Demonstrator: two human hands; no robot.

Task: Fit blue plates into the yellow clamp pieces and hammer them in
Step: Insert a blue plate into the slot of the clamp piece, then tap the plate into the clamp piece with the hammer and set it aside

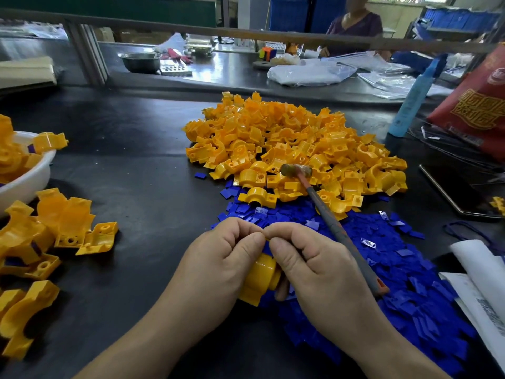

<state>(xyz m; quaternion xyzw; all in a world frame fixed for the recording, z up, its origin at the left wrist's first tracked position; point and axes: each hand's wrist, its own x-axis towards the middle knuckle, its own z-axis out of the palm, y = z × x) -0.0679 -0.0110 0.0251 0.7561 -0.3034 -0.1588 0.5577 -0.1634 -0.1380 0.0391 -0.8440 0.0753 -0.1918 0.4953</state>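
Far left: white basin [32,170] and loose clamp halves [65,220] on the black bench, some showing blue inside; judged done.

Centre: left hand [221,266] grips one yellow clamp piece [261,277] just above the bench, fingers curled round it. Right hand [311,269] meets it, thumb and forefinger pinched together at the piece's top edge.

Step judged: seating a plate by hand, not yet hammered. The plate itself is hidden by the fingertips; cannot tell if it is seated.

Right: hammer [328,214] lies ungripped, head on the yellow heap [287,138], handle across the blue plates [404,269].

Next: free right hand, take the hammer, steady the piece.
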